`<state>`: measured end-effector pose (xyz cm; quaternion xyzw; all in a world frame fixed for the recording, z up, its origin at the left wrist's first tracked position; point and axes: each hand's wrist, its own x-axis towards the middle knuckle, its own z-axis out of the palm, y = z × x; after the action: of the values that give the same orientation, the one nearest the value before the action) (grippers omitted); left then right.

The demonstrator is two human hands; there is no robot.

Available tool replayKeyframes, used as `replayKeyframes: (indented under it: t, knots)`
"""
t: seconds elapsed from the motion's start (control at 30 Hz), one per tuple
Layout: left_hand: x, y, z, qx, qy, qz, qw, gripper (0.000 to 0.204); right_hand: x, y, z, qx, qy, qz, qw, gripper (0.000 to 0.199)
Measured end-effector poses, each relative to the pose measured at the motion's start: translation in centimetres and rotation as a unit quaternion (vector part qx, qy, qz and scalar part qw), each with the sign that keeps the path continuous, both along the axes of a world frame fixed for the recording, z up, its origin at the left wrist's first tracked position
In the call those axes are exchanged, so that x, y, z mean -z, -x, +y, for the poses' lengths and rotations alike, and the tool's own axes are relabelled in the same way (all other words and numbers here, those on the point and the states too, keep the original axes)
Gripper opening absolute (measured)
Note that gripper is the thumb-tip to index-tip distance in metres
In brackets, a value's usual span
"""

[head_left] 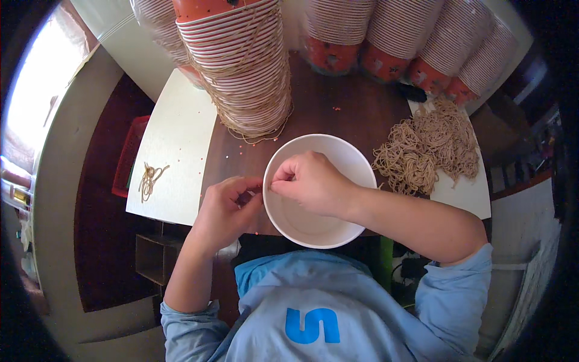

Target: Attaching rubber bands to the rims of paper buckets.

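Note:
A white paper bucket (353, 172) is in front of me at the table's near edge, its open mouth facing up. My right hand (313, 184) reaches inside it, thumb and forefinger pinched together close to the left inner wall. What they pinch is too small to make out. Outside the bucket, my left hand (226, 211) has its fingers curled, thumb and fingertips meeting the wall opposite the right fingertips. Anything between the left fingers is hidden.
A tall stack of buckets (238, 66) draped with tan cords stands behind, left of centre. Wrapped bucket stacks (398, 36) line the back right. A tangled heap of tan cord (422, 148) lies to the right, a small cord bundle (151, 180) at left. Tiny orange bits dot the table (325, 90).

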<state>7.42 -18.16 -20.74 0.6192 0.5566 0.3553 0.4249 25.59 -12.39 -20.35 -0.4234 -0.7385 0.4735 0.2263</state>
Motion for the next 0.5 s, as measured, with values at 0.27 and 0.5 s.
replayKeyframes:
  t: [0.27,0.5]
  knots:
    - [-0.53,0.12,0.10,0.021,-0.008,0.048,0.999,0.024,-0.08,0.10,0.07,0.007,-0.009,-0.011,1.000,0.015]
    - [0.07,0.22,0.09,0.018,-0.022,0.039,0.999,0.021,-0.02,0.23,-0.14,0.009,0.002,-0.012,1.000,0.015]
